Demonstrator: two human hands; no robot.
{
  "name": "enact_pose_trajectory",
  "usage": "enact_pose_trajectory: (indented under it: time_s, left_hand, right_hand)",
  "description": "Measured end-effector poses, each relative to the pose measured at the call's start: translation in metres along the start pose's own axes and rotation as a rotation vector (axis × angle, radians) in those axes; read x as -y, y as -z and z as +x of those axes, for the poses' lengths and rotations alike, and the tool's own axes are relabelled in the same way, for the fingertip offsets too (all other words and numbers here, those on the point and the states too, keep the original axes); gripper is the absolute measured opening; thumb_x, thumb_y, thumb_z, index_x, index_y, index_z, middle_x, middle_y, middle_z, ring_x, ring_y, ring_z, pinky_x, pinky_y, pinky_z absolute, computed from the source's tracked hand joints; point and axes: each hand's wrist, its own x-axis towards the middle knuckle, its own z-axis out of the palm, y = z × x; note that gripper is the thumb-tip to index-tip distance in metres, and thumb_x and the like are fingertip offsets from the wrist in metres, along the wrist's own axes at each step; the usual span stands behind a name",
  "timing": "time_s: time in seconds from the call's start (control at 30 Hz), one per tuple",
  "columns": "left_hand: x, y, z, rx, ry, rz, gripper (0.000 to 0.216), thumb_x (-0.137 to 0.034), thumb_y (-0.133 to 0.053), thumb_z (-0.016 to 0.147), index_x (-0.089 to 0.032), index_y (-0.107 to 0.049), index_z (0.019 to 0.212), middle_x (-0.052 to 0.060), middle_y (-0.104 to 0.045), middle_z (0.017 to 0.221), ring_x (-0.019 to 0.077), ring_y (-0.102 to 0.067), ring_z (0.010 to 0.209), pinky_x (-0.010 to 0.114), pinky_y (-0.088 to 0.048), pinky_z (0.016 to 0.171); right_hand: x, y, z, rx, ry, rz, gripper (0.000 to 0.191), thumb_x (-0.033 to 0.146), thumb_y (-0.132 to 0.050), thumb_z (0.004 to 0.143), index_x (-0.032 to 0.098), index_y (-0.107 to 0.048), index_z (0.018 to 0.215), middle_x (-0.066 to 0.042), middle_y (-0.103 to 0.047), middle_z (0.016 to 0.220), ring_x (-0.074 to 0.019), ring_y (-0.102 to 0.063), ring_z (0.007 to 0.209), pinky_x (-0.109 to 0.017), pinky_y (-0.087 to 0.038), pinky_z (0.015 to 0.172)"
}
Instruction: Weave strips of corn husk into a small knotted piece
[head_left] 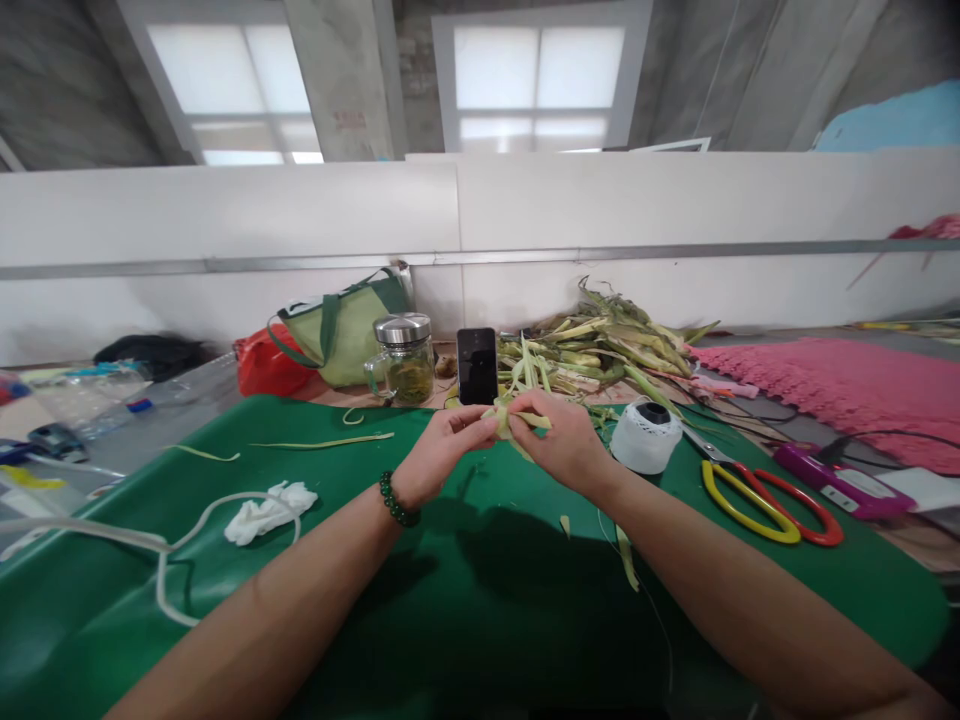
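Observation:
Above the green mat (480, 600), my left hand (448, 448) and my right hand (559, 445) meet in front of the upright phone (477, 367). Both are closed on a small bundle of pale green leaf strips (504, 415), with thin ends standing up from it. A strip end sticks out between the right thumb and fingers. The fingers partly hide how the strips are folded or joined. A spool of white thread (646, 438) stands right of my right hand. Beyond it lie scissors (765, 500) with yellow and red handles. My left wrist wears a green bead bracelet (397, 500).
Behind the hands lies a heap of leaves (607, 340). A lidded glass jar (405, 365) and a green bag (341, 325) stand back left. Crumpled tissue (270, 512) and a white cable (161, 560) lie left. Pink fabric (847, 390) and a purple device (844, 482) are right.

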Motion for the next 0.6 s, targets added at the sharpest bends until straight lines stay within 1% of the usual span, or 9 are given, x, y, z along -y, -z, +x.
enact_pose_trajectory:
  time_s: [0.07,0.13,0.3,0.37,0.4,0.47,0.5,0.57,0.6]
  left_hand:
    - [0.001,0.001,0.001,-0.009,-0.012,0.057,0.039,-0.039,-0.075,0.064,-0.015,-0.071,0.094,0.006,-0.071,0.090,0.0163,-0.061,0.082,0.027,-0.048,0.076]
    - [0.002,0.003,0.003,-0.031,-0.015,0.087,0.036,-0.038,-0.074,0.065,-0.014,-0.072,0.092,0.006,-0.071,0.087,0.0153,-0.060,0.078,0.027,-0.048,0.074]
    - [0.004,0.005,0.006,-0.047,-0.030,0.062,0.033,-0.038,-0.074,0.064,-0.014,-0.072,0.086,0.005,-0.071,0.080,0.0137,-0.060,0.072,0.027,-0.049,0.073]
    - [0.003,0.005,0.006,-0.066,-0.030,0.038,0.032,-0.037,-0.076,0.062,-0.014,-0.072,0.084,0.004,-0.070,0.079,0.0130,-0.060,0.070,0.027,-0.050,0.073]
    - [0.002,0.005,0.006,-0.079,-0.026,0.025,0.031,-0.036,-0.076,0.061,-0.014,-0.072,0.082,0.004,-0.070,0.078,0.0129,-0.060,0.070,0.027,-0.050,0.073]
    - [0.002,0.006,0.006,-0.102,-0.009,-0.008,0.030,-0.035,-0.078,0.060,-0.014,-0.071,0.080,0.004,-0.070,0.076,0.0128,-0.061,0.069,0.027,-0.050,0.073]
    - [0.001,0.007,0.007,-0.109,0.002,-0.027,0.029,-0.034,-0.078,0.059,-0.014,-0.071,0.079,0.003,-0.069,0.076,0.0128,-0.061,0.069,0.027,-0.050,0.073]
    - [0.001,0.008,0.007,-0.110,0.020,-0.063,0.028,-0.033,-0.078,0.059,-0.014,-0.070,0.078,0.003,-0.069,0.076,0.0126,-0.061,0.069,0.027,-0.051,0.073]
    - [0.001,0.009,0.006,-0.105,0.025,-0.074,0.027,-0.033,-0.078,0.059,-0.015,-0.070,0.078,0.003,-0.068,0.077,0.0125,-0.061,0.070,0.027,-0.051,0.074]
  right_hand:
    - [0.000,0.000,0.001,0.001,-0.064,0.045,0.008,0.022,-0.052,0.079,0.019,-0.057,0.074,-0.002,-0.063,0.070,-0.0135,-0.056,0.062,-0.024,-0.041,0.056]
    - [0.000,0.002,0.003,0.025,-0.110,0.102,0.008,0.023,-0.054,0.077,0.019,-0.058,0.073,-0.002,-0.063,0.070,-0.0136,-0.057,0.062,-0.024,-0.041,0.056]
    - [-0.001,0.009,0.007,0.065,-0.229,0.238,0.009,0.026,-0.058,0.075,0.018,-0.059,0.070,-0.001,-0.062,0.066,-0.0143,-0.058,0.063,-0.026,-0.042,0.059]
    - [-0.005,0.010,0.008,0.061,-0.269,0.264,0.008,0.027,-0.059,0.074,0.018,-0.059,0.073,0.000,-0.061,0.064,-0.0142,-0.056,0.060,-0.026,-0.042,0.056]
    - [-0.007,0.011,0.009,0.040,-0.278,0.266,0.009,0.027,-0.059,0.074,0.018,-0.060,0.078,0.000,-0.060,0.064,-0.0142,-0.056,0.058,-0.026,-0.042,0.055]
    - [-0.011,0.012,0.009,-0.052,-0.227,0.221,0.015,0.024,-0.058,0.075,0.019,-0.059,0.090,-0.002,-0.062,0.072,-0.0156,-0.057,0.063,-0.028,-0.045,0.057]
    - [-0.012,0.013,0.009,-0.110,-0.157,0.174,0.018,0.021,-0.055,0.076,0.020,-0.058,0.094,-0.003,-0.063,0.078,-0.0171,-0.059,0.069,-0.030,-0.047,0.062]
    - [-0.012,0.017,0.008,-0.203,0.049,0.057,0.021,0.011,-0.049,0.076,0.022,-0.059,0.091,-0.006,-0.063,0.089,-0.0199,-0.059,0.083,-0.035,-0.048,0.073]
    - [-0.011,0.019,0.008,-0.214,0.160,0.003,0.022,0.007,-0.047,0.074,0.022,-0.059,0.085,-0.006,-0.062,0.092,-0.0208,-0.057,0.088,-0.037,-0.047,0.077]
